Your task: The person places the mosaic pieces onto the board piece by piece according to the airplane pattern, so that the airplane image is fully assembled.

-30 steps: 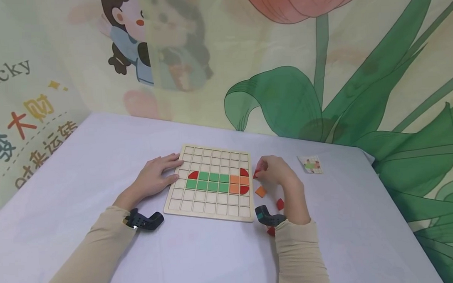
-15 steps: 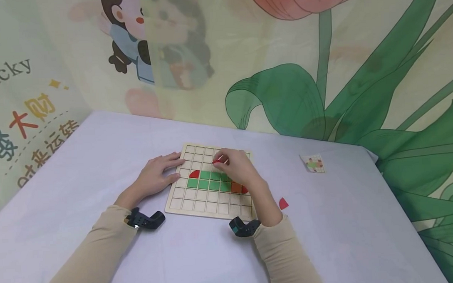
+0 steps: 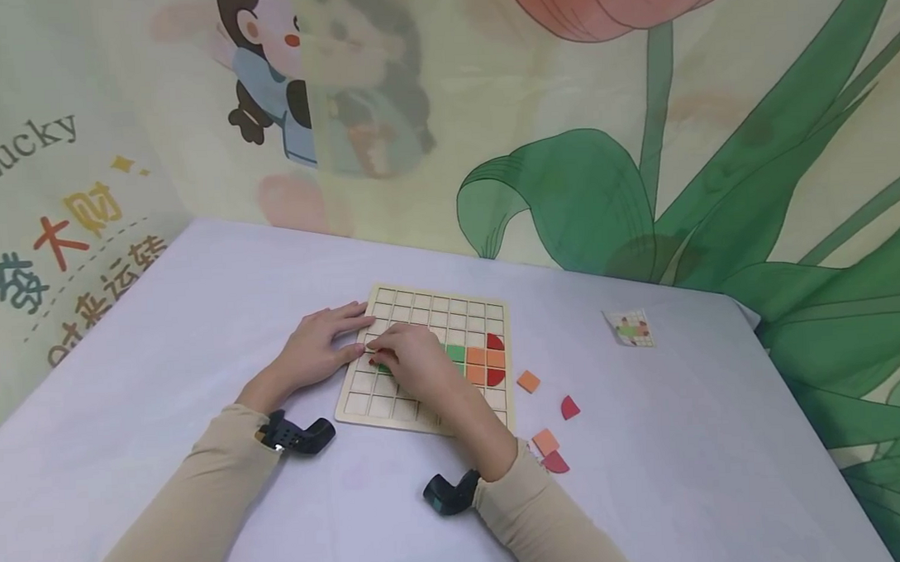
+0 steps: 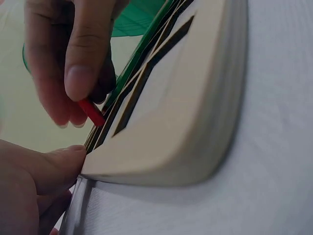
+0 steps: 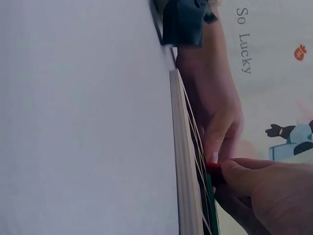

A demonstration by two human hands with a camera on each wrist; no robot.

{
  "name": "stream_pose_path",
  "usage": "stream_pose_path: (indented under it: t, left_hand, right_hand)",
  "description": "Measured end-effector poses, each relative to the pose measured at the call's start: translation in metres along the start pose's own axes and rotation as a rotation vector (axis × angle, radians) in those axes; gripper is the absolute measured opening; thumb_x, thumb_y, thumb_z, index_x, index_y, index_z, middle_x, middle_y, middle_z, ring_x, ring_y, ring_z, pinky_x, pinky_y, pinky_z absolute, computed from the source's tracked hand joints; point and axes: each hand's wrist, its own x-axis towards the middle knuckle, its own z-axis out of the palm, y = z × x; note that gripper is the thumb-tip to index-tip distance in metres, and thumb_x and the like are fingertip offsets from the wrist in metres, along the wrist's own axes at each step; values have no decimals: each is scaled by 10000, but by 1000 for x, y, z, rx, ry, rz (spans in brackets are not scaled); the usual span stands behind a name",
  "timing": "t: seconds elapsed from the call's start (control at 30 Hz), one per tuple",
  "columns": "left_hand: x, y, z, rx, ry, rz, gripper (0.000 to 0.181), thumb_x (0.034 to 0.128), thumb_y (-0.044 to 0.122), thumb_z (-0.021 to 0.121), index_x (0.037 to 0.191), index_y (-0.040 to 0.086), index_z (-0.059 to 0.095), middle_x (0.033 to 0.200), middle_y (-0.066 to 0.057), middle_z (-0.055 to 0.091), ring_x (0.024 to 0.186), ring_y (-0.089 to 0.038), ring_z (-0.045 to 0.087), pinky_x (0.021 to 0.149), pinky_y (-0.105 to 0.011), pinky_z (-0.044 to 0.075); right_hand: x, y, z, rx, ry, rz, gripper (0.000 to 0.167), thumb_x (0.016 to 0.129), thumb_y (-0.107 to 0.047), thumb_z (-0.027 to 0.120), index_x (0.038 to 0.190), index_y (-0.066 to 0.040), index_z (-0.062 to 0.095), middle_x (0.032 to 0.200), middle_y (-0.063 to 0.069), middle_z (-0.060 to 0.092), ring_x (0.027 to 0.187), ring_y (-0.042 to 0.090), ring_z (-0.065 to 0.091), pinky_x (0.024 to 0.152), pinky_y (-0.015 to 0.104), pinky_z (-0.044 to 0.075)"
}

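My right hand [image 3: 416, 361] reaches over the left part of a wooden grid board [image 3: 460, 306] and pinches a red quarter-circle tile [image 4: 91, 112] between thumb and fingers. The tile stands tilted at the grid, close to a green tile. My left hand [image 3: 316, 343] rests along the board's left edge with fairly straight fingers. Green square tiles [image 3: 456, 353] lie in the middle cells, partly hidden under the right hand. To their right sit orange square tiles [image 3: 486, 365], with a red quarter-circle tile [image 3: 494, 341] above and another red tile [image 3: 495, 377] below them.
Right of the board lie a loose orange tile [image 3: 529, 382], a red quarter-circle [image 3: 569, 407], another orange tile [image 3: 546, 442] and another red piece [image 3: 556, 462]. A small pattern card [image 3: 633, 329] is farther right on the white tablecloth [image 3: 694, 438].
My right hand has picked up a red tile beside the board's right edge and carried it left across the board to its left end. The left hand has stayed at the edge.
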Motion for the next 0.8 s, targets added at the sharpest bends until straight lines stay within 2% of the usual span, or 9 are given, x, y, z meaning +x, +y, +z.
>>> stream_pose_path:
  t: [0.23,0.57,0.67,0.8]
  left_hand:
    - [1,-1,0,0,3,12,476,889,219,619,1335,68,547,1482,-135,419,1399,-322,337,1150,-530,183]
    - [0,0,0,8,-11,1,485,886,228,620,1340,75,542,1490,-126,411,1408,-313,324,1157,-522,176]
    - [1,0,0,4,-11,-3,485,888,231,619,1342,77,541,1491,-126,409,1410,-312,320,1158,-523,174]
    - [1,0,1,11,-12,-8,483,894,240,614,1345,83,539,1493,-124,407,1412,-309,319,1157,-525,177]
  right_hand:
    - [-2,-4,4,-49,30,-43,124,887,-221,667,944,-173,766,1045,-43,680,1014,80,635,906,196,503]
    - [-3,-10,0,-101,-31,-17,204,916,-146,626,1088,-142,734,1103,-18,696,1065,103,639,931,204,502]
    - [-3,-9,1,-83,-25,-2,219,904,-118,636,1103,-128,726,1079,-17,705,1049,104,646,922,204,506]
    - [-3,-8,4,-84,1,-5,211,884,-160,669,1085,-155,733,1018,-38,712,995,106,648,904,216,508]
